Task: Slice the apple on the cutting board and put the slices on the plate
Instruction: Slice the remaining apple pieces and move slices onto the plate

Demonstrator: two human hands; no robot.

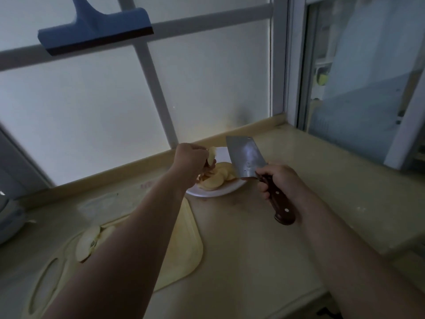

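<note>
My left hand (190, 161) reaches over the white plate (216, 192) and pinches an apple slice (212, 154) above it. Several pale apple slices (217, 178) lie piled on the plate. My right hand (276, 178) grips the dark wooden handle of a cleaver (246, 157), whose blade points up and away just right of the plate. On the yellow cutting board (184, 249) at the lower left lies a cut apple piece (88, 244), partly hidden by my left forearm.
The beige counter (253, 238) runs along a frosted window. A blue squeegee (96, 28) hangs on the glass at the upper left. A pale appliance (9, 222) sits at the far left edge. A glass sliding door stands at the right.
</note>
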